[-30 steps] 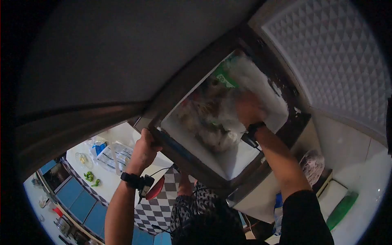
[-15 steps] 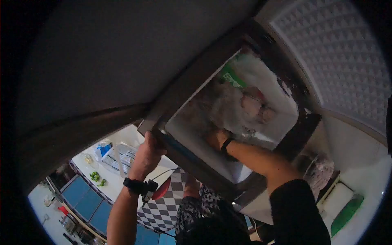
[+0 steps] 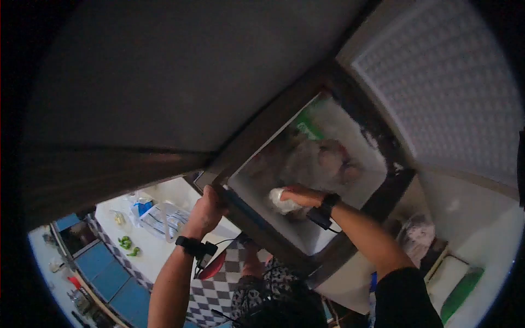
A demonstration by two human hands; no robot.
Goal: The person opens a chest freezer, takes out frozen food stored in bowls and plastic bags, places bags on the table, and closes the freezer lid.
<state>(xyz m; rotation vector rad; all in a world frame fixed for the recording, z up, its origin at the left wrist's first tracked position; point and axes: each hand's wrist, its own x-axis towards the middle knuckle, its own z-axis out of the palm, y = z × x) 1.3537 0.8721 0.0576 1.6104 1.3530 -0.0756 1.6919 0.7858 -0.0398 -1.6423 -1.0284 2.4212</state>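
Note:
A chest freezer (image 3: pixel 350 218) stands open before me, frost and frozen packages inside it. My right hand (image 3: pixel 303 195) is inside, closed on a whitish plastic-wrapped bundle (image 3: pixel 280 201); what the wrap contains cannot be made out. My left hand (image 3: pixel 208 212) is at the freezer's near left corner, its fingers curled around the rim and the thumb up. Deeper in the freezer lie a green packet (image 3: pixel 309 130) and pinkish wrapped lumps (image 3: pixel 332 158), blurred under cloudy plastic.
The dark raised lid (image 3: pixel 164 82) slants overhead. On the left, a white table (image 3: pixel 153 249) holds green peppers (image 3: pixel 126 242) and a clear plastic bag (image 3: pixel 163 218). A checkered floor (image 3: pixel 210 292) lies below. A bag (image 3: pixel 418 232) and a green-edged container (image 3: pixel 462 292) sit at right.
My right hand has come up from among the frozen packages, and the whitish bundle now shows in it. The left hand keeps its place on the rim. The view has shifted slightly.

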